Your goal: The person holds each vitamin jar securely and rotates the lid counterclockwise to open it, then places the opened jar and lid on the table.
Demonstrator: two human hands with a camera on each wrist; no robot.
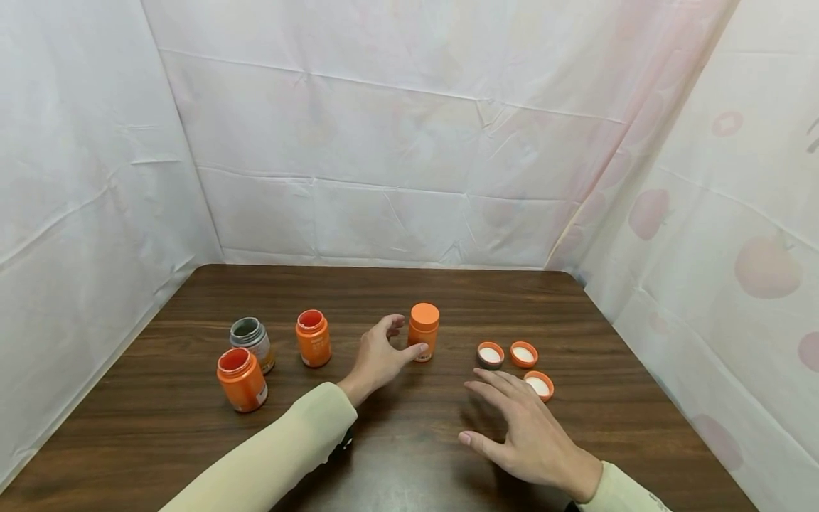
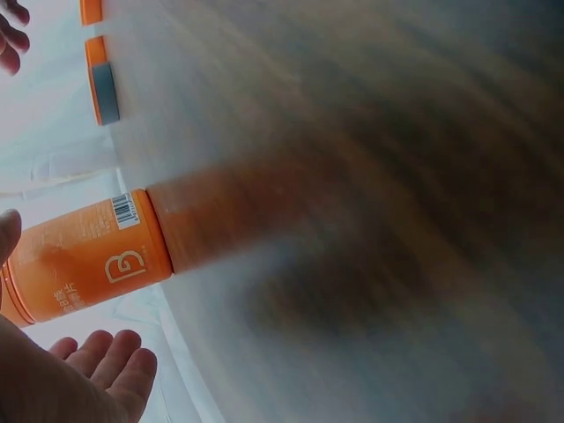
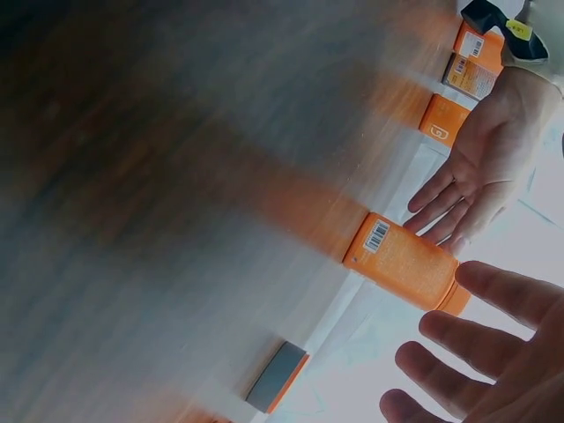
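A capped orange bottle (image 1: 424,328) stands upright near the middle of the dark wooden table. My left hand (image 1: 376,355) is just left of it, fingers spread apart and thumb reaching across the bottle's front side in the head view. In the left wrist view the bottle (image 2: 92,256) shows a barcode, with the fingers apart from it. To the right, my right hand (image 1: 521,430) hovers over the table with relaxed fingers and holds nothing. Close beyond its fingertips lie a grey-sided cap (image 1: 490,363) and an orange cap (image 1: 524,354), with another orange cap (image 1: 540,385) beside its fingers.
On the left stand an uncapped orange bottle (image 1: 313,345), an uncapped grey bottle (image 1: 252,338) and another uncapped orange bottle (image 1: 243,387) partly in front of the grey one. Pale sheeting (image 1: 384,142) hangs behind the table (image 1: 409,462) and along both sides.
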